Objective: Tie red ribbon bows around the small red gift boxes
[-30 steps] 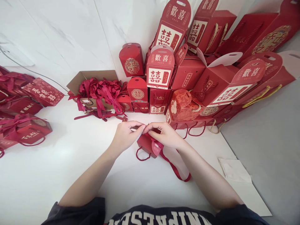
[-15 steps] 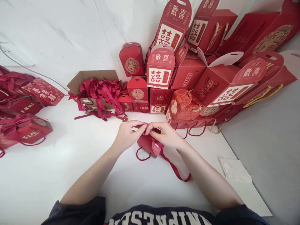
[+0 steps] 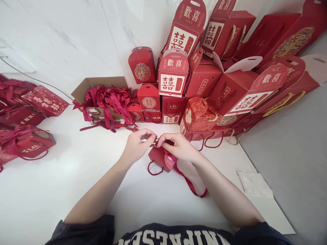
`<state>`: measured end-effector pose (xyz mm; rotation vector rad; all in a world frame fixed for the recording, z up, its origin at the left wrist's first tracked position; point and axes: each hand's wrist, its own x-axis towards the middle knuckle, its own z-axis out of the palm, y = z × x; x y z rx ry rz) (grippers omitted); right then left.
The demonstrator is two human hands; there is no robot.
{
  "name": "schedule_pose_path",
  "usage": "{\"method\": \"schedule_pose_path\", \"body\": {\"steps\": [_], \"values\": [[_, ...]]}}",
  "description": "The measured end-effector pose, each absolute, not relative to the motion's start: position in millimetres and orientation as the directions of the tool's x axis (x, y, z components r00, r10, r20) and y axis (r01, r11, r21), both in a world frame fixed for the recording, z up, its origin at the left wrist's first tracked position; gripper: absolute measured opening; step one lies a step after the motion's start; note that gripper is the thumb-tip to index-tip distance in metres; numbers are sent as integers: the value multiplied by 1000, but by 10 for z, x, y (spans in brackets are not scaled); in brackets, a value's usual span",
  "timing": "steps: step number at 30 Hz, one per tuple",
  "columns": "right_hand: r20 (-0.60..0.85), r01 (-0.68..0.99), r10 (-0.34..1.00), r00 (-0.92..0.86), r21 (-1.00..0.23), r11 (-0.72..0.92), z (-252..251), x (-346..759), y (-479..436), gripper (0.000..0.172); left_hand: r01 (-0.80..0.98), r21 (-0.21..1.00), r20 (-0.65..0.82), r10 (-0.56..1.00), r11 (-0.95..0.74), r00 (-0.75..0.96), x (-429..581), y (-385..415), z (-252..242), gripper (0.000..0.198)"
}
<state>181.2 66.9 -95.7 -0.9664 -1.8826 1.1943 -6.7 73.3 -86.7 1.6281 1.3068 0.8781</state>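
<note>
White tabletop [image 3: 63, 190] ends well right of both hands [image 3: 136, 146] [image 3: 180, 146].

The left hand [image 3: 136, 146] and right hand [image 3: 180, 147] meet over a small red gift box [image 3: 160, 158] on the white table [image 3: 63, 194], the right hand touching it. A cardboard box [image 3: 99, 86] of red ribbons [image 3: 107, 102] sits at eleven o'clock, stacked red gift boxes [image 3: 204, 78] at one o'clock.

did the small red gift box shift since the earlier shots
No, the small red gift box keeps its place relative to the cardboard carton behind it; only the whole view drifted slightly.
</note>
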Motion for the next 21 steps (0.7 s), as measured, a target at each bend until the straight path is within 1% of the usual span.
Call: {"method": "schedule_pose_path", "body": {"steps": [3,8,14,17,21], "values": [[160,236,866,-473,-924,300,-971,1810,677,24,335,939,-23,961,-73,274,-60,757,-891,20],[148,249,873,-464,-924,289,-973,1808,677,24,381,922,-76,937,-64,341,-50,748,-921,14],[166,233,861,-482,-922,308,-977,1786,664,23,501,839,-36,897,-212,441,-39,713,-857,18],[157,234,855,-494,-923,305,-971,1787,662,22,526,813,-25,888,-249,459,-48,717,-853,17],[136,182,838,-529,-946,269,-926,1840,656,19,511,832,-23,907,-215,420,-143,745,-826,14]]}}
